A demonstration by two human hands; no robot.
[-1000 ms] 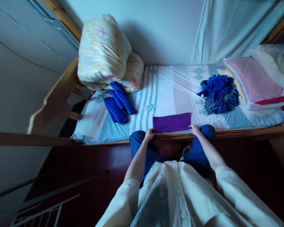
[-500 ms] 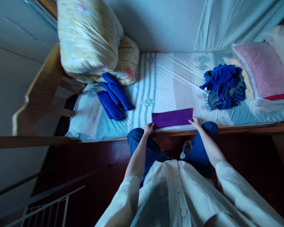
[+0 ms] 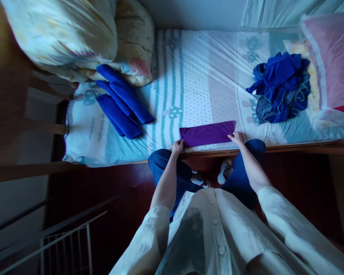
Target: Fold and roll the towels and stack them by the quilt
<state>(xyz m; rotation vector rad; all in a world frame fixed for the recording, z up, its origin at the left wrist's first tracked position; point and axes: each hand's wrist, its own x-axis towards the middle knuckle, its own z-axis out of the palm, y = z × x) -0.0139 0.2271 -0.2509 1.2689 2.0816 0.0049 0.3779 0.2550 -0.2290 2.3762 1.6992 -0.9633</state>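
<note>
A folded purple cloth (image 3: pixel 206 133) lies flat at the near edge of the bed (image 3: pixel 189 76). My left hand (image 3: pixel 177 147) grips its left near corner, fingers curled. My right hand (image 3: pixel 235 137) pinches its right near corner. I stand against the wooden bed rail (image 3: pixel 289 149), my knees touching it.
Folded blue cloths (image 3: pixel 122 101) lie at the left, beside a bundled pale quilt (image 3: pixel 74 34). A crumpled heap of blue clothes (image 3: pixel 279 88) sits at the right next to a pink pillow (image 3: pixel 329 57). A white wire rack (image 3: pixel 63 244) stands on the dark floor at lower left.
The view has tilted downward and moved closer to the bed. Both hands stay on the purple cloth's near corners, and the cloth has hardly shifted.
</note>
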